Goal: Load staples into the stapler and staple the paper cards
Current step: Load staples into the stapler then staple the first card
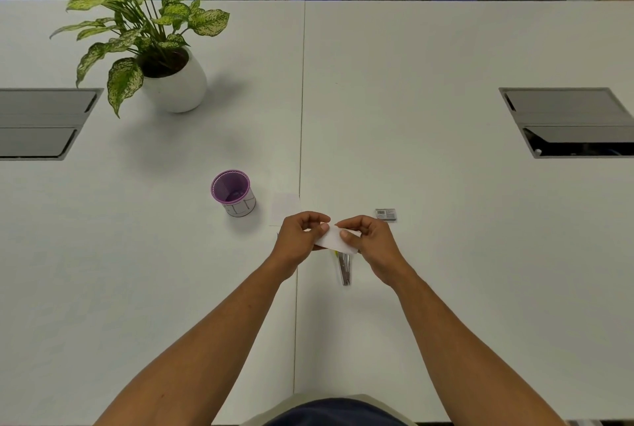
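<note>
A white paper card [333, 239] is held above the table between both hands. My left hand [297, 239] pinches its left end and my right hand [372, 241] pinches its right end. Below the card a metal stapler [344, 269] lies on the table, its far end hidden by the card and my right hand. A small grey staple box [386, 214] with a barcode lies just beyond my right hand. Another white card [284, 208] lies flat on the table past my left hand.
A purple-rimmed cup [234, 193] stands left of the cards. A potted plant [161, 58] in a white pot is at the far left. Two cable hatches [569, 122] are set into the white table [446, 65]. Chairs stand beyond its far edge.
</note>
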{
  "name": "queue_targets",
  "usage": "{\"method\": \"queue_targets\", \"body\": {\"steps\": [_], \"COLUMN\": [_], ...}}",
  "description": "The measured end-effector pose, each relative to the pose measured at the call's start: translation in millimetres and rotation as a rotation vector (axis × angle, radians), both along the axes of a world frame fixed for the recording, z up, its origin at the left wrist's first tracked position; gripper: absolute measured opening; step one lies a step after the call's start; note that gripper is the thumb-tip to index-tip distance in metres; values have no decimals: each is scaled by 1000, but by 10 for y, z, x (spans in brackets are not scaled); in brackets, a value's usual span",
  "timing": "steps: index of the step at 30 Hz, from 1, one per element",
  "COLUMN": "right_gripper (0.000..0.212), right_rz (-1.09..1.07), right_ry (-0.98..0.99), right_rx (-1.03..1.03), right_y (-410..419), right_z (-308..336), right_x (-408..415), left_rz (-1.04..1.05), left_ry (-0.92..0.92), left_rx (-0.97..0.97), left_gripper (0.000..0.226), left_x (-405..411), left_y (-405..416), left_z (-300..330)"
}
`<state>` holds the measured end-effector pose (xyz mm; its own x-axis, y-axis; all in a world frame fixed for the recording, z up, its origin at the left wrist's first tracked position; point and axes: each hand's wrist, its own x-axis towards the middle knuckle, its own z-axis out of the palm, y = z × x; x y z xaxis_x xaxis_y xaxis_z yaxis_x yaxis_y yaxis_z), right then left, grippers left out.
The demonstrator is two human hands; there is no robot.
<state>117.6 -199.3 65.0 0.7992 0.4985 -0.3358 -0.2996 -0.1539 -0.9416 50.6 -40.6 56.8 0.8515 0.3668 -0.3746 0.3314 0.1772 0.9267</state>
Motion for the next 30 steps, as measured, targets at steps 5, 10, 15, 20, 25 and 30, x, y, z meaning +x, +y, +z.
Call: {"method": "queue_targets", "body": {"steps": [5,10,15,20,25,30], "right_gripper": [16,13,14,12,9,9], "right_rz": [-105,-83,-52,-34,40,83], "right_ry": [150,164,-70,-183,-245,-282], "right_rx": [8,-33,-254,-310,-376,-424], "right_y": [16,16,26,53,46,13], "right_z": [17,27,-15,3,-14,-59], "right_x": [3,-1,6,-25,-58,-72], "left_rz": [11,8,3,-31,-145,-239], "left_ry": [10,14,67,77,142,168], "left_rx": [28,65,125,168,171,56], "left_gripper": [12,13,11,6,8,15], "left_x": [6,1,-2,-14,-37,-89], "left_y": [17,32,-2,-62,-21,16], "left_z": [-16,-27,-23,-4,23,24]}}
